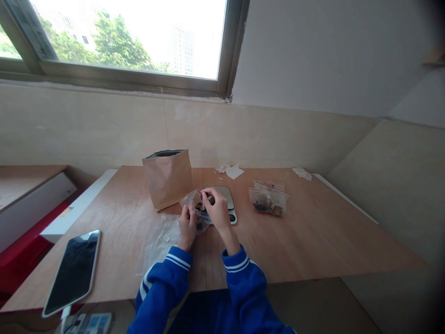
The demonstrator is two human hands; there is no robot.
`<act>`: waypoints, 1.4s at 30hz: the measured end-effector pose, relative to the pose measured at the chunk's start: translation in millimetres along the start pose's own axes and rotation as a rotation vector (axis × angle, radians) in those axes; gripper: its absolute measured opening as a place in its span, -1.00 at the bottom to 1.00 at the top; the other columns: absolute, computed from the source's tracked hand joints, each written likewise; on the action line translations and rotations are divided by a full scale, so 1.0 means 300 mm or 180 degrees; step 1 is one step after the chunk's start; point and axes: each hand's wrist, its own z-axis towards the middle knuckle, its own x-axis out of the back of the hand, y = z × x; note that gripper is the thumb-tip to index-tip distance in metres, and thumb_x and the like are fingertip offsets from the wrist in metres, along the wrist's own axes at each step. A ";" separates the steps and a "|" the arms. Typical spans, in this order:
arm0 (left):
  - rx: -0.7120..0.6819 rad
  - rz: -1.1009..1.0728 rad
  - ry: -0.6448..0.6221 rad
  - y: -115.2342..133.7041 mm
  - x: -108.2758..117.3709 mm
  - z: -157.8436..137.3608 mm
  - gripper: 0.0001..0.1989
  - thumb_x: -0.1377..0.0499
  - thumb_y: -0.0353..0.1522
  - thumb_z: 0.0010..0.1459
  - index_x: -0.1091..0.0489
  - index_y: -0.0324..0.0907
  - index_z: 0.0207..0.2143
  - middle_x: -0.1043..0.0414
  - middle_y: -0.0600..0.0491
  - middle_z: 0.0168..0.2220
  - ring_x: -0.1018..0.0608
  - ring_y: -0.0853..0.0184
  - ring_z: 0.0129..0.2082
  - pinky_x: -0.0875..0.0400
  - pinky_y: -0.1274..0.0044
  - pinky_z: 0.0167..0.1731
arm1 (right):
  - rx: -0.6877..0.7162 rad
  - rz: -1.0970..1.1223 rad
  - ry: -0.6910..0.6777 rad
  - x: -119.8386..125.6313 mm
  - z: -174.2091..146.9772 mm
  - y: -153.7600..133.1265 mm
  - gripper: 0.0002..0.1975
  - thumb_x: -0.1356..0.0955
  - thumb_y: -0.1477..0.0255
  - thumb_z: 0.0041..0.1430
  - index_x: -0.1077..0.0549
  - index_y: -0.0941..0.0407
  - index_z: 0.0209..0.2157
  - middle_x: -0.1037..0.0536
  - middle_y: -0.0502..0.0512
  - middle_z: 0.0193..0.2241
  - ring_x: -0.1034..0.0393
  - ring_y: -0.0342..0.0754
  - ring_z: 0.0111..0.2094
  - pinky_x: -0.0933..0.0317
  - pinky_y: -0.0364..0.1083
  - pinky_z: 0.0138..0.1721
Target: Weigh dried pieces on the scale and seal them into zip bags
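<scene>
Both of my hands are at a small clear zip bag (201,222) with dark and tan dried pieces in it. My left hand (187,226) pinches the bag's near left edge. My right hand (217,208) has its fingers pinched together at the bag's upper right edge; whether a loose piece is between them I cannot tell. Behind my right hand lies a flat kitchen scale (227,197), partly covered by the hand and the bag. A brown kraft paper bag (167,178) stands upright with its top open, just beyond my left hand.
Filled zip bags (269,202) sit to the right. Flat clear plastic bags (162,239) lie left of my left hand. A tablet (73,269) with a white cable rests at the table's left front edge. Crumpled white paper (233,171) lies at the back.
</scene>
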 end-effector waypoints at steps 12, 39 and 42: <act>-0.0031 -0.0119 0.0135 0.002 0.004 0.007 -0.65 -0.06 -0.09 0.21 -0.21 -0.13 -0.51 -0.21 0.18 -0.64 -0.29 0.44 -0.63 -0.17 0.59 -0.58 | -0.0180 0.0010 -0.0784 -0.093 0.035 0.013 -0.77 -0.23 0.42 0.30 -0.49 0.09 -0.14 -0.60 0.14 -0.19 -0.49 -0.02 -0.18 -0.32 -0.09 -0.13; -0.0037 -0.0198 0.0604 0.034 0.013 0.041 -0.68 -0.11 -0.12 0.20 -0.34 -0.19 -0.17 -0.40 -0.02 -0.19 -0.47 0.29 -0.16 -0.33 0.48 -0.13 | -0.0852 0.1227 0.0757 0.050 -0.160 0.279 -0.48 -0.22 -0.02 0.22 -0.55 0.13 -0.30 -0.62 0.22 -0.28 -0.50 0.10 -0.19 -0.35 0.04 -0.08; 0.0413 -0.0544 -0.0320 0.043 0.003 0.044 -0.61 -0.13 -0.07 0.16 -0.43 -0.18 -0.17 -0.47 -0.03 -0.16 -0.48 0.24 -0.10 -0.32 0.47 -0.07 | -0.0866 0.0998 0.0984 0.064 -0.171 0.322 -0.46 -0.22 -0.05 0.20 -0.53 0.14 -0.33 -0.61 0.21 -0.34 -0.50 0.10 -0.26 -0.37 0.02 -0.17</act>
